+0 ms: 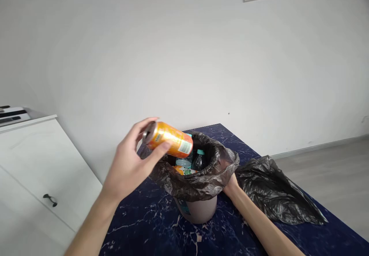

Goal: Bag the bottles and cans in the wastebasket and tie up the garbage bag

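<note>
Pinches orange can (168,139) in left hand (129,165), fingers (141,127) closed round it, long axis sloping down-right over bin (201,210) rim, right hand (230,185) at bin's right side, grip hidden.

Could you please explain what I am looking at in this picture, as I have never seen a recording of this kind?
There is no machine here. A person works with two bare hands, and the single picture comes from a camera worn on their head. It looks forward and down, so the arms reach in from the bottom edge. The left hand holds an orange can, tipped almost flat, above a small bin lined with a dark liner bag. Inside the bin are bottles with teal caps and a second can. The right hand is at the bin's side, mostly hidden under the liner's rim, so its grip cannot be made out. The bin stands on a dark blue marbled table, and a loose plastic bag lies beside it. A white cabinet stands at the left.
</note>
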`<state>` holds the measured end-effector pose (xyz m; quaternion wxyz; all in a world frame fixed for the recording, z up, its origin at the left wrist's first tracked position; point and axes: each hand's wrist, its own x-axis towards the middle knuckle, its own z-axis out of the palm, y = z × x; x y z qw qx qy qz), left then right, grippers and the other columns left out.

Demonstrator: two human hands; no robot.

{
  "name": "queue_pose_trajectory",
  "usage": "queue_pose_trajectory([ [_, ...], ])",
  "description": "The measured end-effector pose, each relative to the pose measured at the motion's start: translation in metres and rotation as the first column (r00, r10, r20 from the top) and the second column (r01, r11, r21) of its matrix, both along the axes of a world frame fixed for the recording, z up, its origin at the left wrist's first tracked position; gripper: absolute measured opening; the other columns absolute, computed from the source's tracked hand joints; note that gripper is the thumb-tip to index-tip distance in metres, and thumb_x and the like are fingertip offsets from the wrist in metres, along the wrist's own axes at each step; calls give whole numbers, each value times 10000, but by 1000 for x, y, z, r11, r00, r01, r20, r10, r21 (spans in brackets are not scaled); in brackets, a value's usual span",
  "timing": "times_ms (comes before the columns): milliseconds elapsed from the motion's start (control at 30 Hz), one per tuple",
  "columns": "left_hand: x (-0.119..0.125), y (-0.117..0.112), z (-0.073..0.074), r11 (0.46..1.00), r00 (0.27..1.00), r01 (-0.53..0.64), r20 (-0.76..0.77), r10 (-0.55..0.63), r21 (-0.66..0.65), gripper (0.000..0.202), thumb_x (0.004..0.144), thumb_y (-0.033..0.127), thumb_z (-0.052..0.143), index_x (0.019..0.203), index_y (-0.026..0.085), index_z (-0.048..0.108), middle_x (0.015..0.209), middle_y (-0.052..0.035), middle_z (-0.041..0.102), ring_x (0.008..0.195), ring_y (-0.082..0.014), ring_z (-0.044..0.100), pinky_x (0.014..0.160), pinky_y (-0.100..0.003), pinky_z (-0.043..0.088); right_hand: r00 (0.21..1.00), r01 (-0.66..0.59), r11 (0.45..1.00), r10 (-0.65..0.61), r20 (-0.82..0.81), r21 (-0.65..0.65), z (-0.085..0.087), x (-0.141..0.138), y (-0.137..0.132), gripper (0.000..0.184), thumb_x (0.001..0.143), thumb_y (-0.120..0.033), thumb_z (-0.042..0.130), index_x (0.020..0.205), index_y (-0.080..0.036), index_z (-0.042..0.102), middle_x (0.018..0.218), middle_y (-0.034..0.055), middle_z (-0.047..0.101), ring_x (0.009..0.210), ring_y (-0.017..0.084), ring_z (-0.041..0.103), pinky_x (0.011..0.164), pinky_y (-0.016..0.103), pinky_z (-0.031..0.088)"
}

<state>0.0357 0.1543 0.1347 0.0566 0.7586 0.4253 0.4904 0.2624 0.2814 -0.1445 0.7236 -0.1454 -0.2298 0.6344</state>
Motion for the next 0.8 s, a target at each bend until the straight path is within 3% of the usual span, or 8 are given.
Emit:
queue_pose_trajectory([
  [200,30,13,0,987,965,-16,-261,-26,-160,526,873,525,835,1330,318,680,1372,-36,744,1236,-304,716,1071,-472,583,1000,-26,999,25,-8,-43,-10,0,8,341,808,-438,886,1118,-307,828,1149,15,846,1118,268,787,1016,412,651],
  [467,46,16,-7,955,931,-87,-364,-24,-285,483,840,449,848,1275,303,698,1242,-51,795,1087,-314,766,940,-447,617,998,-55,997,55,-3,-60,-17,0,13,305,814,-466,861,1055,-281,827,1014,20,854,900,258,798,810,386,680],
  [667,37,28,-24,959,946,0,-312,-91,-282,618,820,526,877,1366,310,682,1410,-112,747,1282,-383,721,1058,-532,589,999,-38,996,38,-2,-84,-19,-1,11,234,775,-456,886,909,-275,822,887,5,846,812,261,794,811,410,682],
  [800,30,30,-27,957,959,20,-265,-99,-288,552,940,576,752,1391,270,666,1457,-133,721,1342,-359,690,1154,-557,539,1000,-17,997,17,0,-78,-17,-2,8,225,777,-443,889,884,-264,805,825,13,828,868,276,801,851,423,677],
])
